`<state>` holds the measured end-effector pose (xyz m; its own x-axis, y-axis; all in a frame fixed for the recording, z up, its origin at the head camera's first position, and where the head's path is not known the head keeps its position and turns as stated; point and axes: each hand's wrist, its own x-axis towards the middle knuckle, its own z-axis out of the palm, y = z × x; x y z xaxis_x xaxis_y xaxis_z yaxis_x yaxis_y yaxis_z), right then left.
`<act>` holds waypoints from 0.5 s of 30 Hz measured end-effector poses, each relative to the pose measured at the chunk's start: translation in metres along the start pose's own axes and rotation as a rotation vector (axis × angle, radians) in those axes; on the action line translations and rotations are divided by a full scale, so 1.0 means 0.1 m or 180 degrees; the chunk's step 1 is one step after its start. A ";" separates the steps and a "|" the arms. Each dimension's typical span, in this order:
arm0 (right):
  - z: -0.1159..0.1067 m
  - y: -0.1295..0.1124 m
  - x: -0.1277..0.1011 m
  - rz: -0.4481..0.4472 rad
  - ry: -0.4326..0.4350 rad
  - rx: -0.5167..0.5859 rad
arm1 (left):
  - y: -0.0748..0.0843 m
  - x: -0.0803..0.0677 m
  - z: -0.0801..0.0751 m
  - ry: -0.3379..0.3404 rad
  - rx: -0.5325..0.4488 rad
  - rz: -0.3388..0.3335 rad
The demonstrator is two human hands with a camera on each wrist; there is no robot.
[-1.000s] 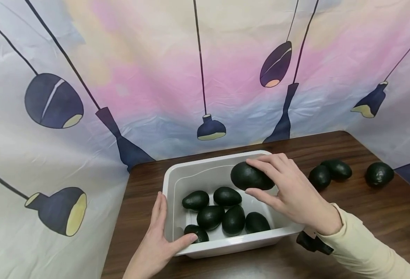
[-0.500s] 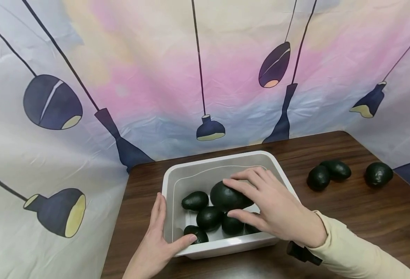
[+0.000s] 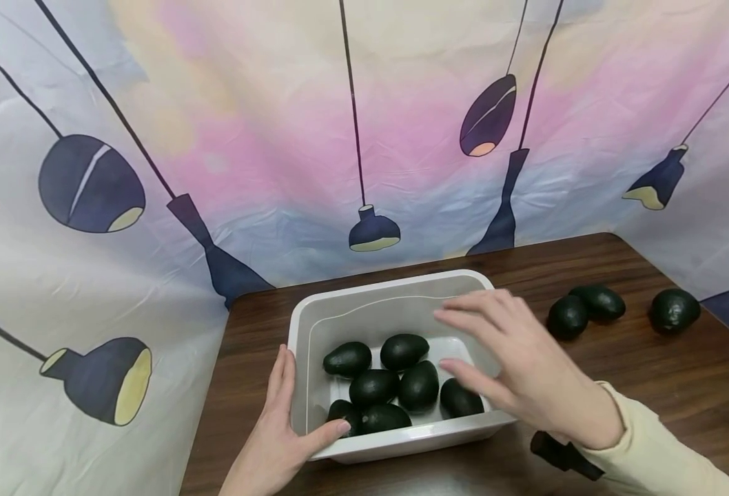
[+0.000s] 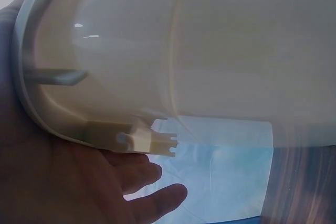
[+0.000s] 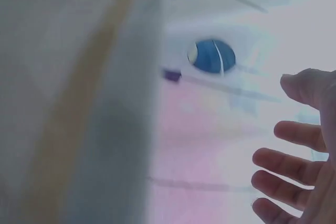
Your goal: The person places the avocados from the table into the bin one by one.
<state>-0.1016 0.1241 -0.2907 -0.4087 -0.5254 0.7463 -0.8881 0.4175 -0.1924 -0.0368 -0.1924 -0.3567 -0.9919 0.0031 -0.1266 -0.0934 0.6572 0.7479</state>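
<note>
Several dark green avocados (image 3: 373, 388) lie loosely together on the floor of a white plastic bin (image 3: 395, 435). My left hand (image 3: 278, 420) holds the bin's near left corner, thumb over the front rim and fingers along the outside wall. In the left wrist view, the bin's outer wall (image 4: 121, 51) and the fingers (image 4: 160, 203) below its rim show. Over the bin's right side, my right hand (image 3: 519, 358) hovers with fingers spread, holding nothing. The right wrist view shows the same hand (image 5: 310, 156) apart from the blurred bin wall (image 5: 126, 129).
On the brown wooden table (image 3: 656, 399), two avocados touch, a round one (image 3: 567, 317) and another behind it (image 3: 599, 303). A third avocado (image 3: 674, 311) sits by the right edge. Behind hangs a cloth backdrop (image 3: 290, 151) printed with lamps.
My right hand carried an avocado down into the bin, let it go near the front left, and drew back up to the right. The left hand stayed at the corner.
</note>
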 end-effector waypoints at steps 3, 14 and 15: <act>-0.16 0.14 -0.05 0.0086 0.0271 -0.0131 | 0.00 0.00 0.00 0.0005 0.0000 0.0021; -0.89 1.23 -0.87 0.2124 0.0617 -0.0964 | -0.01 0.00 0.00 -0.0009 -0.0039 0.0032; -0.95 1.35 -0.98 0.2392 0.0596 -0.1033 | -0.01 0.00 0.00 -0.0010 -0.0043 0.0034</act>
<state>-0.1612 0.3018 -0.3291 -0.8003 0.0977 0.5916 -0.2770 0.8148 -0.5093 -0.0370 -0.1934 -0.3573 -0.9926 0.0125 -0.1205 -0.0839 0.6470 0.7578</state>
